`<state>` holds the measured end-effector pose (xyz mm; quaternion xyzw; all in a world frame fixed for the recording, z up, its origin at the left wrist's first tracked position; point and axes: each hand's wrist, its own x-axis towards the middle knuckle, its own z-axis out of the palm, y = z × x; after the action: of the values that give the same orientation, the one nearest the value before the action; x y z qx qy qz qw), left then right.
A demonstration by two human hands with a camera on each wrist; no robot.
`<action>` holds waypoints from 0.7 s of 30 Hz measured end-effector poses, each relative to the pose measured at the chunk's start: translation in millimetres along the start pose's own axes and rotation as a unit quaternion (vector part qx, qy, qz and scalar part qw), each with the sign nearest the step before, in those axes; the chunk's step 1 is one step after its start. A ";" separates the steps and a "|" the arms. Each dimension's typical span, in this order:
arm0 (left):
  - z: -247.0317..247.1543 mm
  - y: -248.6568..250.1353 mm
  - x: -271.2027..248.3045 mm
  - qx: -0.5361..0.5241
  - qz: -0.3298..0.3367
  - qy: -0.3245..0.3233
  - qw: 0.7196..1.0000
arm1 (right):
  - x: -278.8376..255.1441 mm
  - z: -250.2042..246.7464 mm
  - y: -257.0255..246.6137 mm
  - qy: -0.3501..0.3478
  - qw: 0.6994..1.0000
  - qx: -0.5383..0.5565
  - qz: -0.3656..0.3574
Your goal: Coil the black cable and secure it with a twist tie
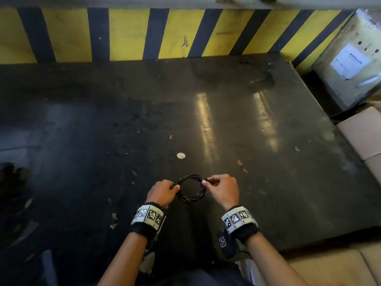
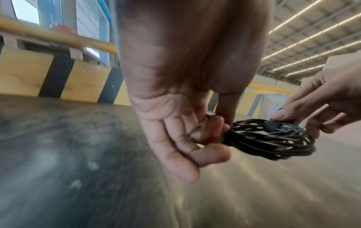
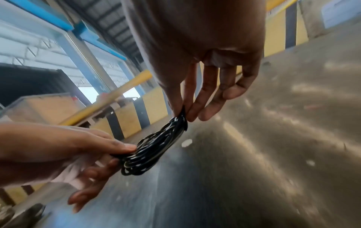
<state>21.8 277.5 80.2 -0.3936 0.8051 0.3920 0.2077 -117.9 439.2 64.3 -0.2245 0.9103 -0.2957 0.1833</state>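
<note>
The black cable (image 1: pixel 192 188) is wound into a small round coil of several loops, held just above the dark table (image 1: pixel 123 120). My left hand (image 1: pixel 165 191) pinches the coil's left side between thumb and fingers; in the left wrist view the coil (image 2: pixel 273 141) juts out to the right of those fingers (image 2: pixel 215 126). My right hand (image 1: pixel 221 187) pinches the coil's right side, where a dark band (image 2: pixel 272 126) wraps the strands. In the right wrist view the coil (image 3: pixel 156 146) hangs tilted between both hands. I cannot tell whether that band is the twist tie.
A yellow and black striped barrier (image 1: pixel 144 34) runs along the table's far edge. A wrapped box (image 1: pixel 350 58) and cardboard boxes (image 1: pixel 365 137) stand at the right. A pale round scrap (image 1: pixel 181 155) and small bits lie on the table beyond the coil.
</note>
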 end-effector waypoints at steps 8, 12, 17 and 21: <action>9.6 -20.3 40.2 0.019 -0.038 0.036 0.998 | 37.0 38.5 -11.4 -0.066 0.994 -0.081 0.026; -15.2 -10.4 67.9 0.021 -0.021 0.103 0.994 | 77.4 44.7 -30.9 -0.039 0.996 -0.074 0.013; -39.4 -0.9 115.5 0.034 0.006 0.150 0.988 | 128.9 55.9 -47.7 -0.005 0.997 -0.073 0.011; -45.6 -5.7 152.2 0.030 0.001 0.137 0.990 | 158.0 69.5 -45.3 -0.032 0.997 -0.062 0.039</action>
<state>-66.8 167.4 7.3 -0.4361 0.8380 0.3103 0.1065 -203.3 293.0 8.0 -0.2090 0.9285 -0.2242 0.2097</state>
